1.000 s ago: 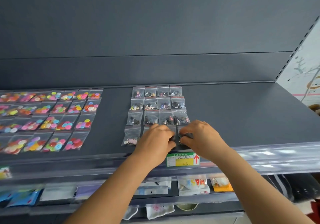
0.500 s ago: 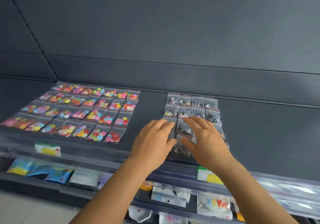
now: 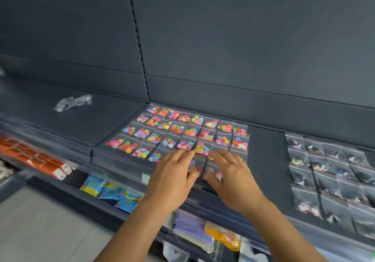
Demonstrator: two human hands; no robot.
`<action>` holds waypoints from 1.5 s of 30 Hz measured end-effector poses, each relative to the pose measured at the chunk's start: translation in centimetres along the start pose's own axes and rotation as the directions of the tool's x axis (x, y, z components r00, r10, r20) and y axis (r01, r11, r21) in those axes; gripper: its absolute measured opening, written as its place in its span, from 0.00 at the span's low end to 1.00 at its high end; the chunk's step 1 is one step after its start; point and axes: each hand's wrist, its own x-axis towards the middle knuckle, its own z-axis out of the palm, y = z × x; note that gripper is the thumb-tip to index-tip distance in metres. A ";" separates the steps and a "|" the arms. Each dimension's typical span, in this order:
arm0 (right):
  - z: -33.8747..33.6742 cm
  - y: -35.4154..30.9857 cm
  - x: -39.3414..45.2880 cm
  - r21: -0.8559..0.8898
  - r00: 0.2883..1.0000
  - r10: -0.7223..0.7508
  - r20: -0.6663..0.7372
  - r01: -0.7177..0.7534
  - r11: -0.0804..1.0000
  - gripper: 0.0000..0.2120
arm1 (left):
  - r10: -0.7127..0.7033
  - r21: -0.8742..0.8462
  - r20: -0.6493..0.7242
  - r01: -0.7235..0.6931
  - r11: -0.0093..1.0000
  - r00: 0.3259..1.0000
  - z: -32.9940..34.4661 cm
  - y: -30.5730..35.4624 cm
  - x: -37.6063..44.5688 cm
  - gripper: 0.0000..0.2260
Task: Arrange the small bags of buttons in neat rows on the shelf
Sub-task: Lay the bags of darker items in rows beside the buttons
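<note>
Head view shows most of the job looks done: colourful button bags (image 3: 182,131) lie in tidy rows on the shelf (image 3: 265,156), and dark button bags (image 3: 332,172) form a second grid well apart to the right. Left hand (image 3: 172,177) and right hand (image 3: 231,177), fingers straight and released, rest flat on the front row, which likely needs squaring. A crumpled clear bag (image 3: 73,102) lies unsorted far left.
</note>
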 end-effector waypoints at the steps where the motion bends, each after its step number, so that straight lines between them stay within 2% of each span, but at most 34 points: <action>1: 0.9 -1.5 0.9 0.009 1.000 -0.003 0.004 0.003 1.000 0.28 | -0.012 -0.002 -0.009 0.012 1.000 1.000 -0.7 -1.7 -0.2 0.25; 14: 8.8 -18.0 11.3 0.106 0.993 -0.109 0.054 0.103 0.989 0.28 | -0.164 0.042 -0.074 0.168 0.985 0.984 -7.2 -21.2 -2.6 0.24; 22: 12.1 -24.6 18.5 0.102 0.974 -0.207 0.095 0.197 0.975 0.29 | -0.272 -0.010 -0.141 0.273 0.962 0.952 -9.4 -29.8 -1.8 0.25; 28: 15.1 -28.7 26.6 0.113 0.963 -0.249 0.103 0.237 0.965 0.29 | -0.299 -0.004 -0.174 0.303 0.953 0.938 -11.0 -37.3 1.9 0.25; 40: 20.1 -34.1 41.0 0.160 0.945 -0.239 0.222 0.207 0.965 0.28 | -0.440 -0.075 -0.137 0.434 0.898 0.887 -11.5 -50.7 11.3 0.27; 45: 22.3 -35.0 44.3 0.159 0.962 -0.117 0.245 0.079 0.984 0.23 | -0.468 -0.138 -0.154 0.450 0.882 0.870 -10.7 -53.5 13.8 0.26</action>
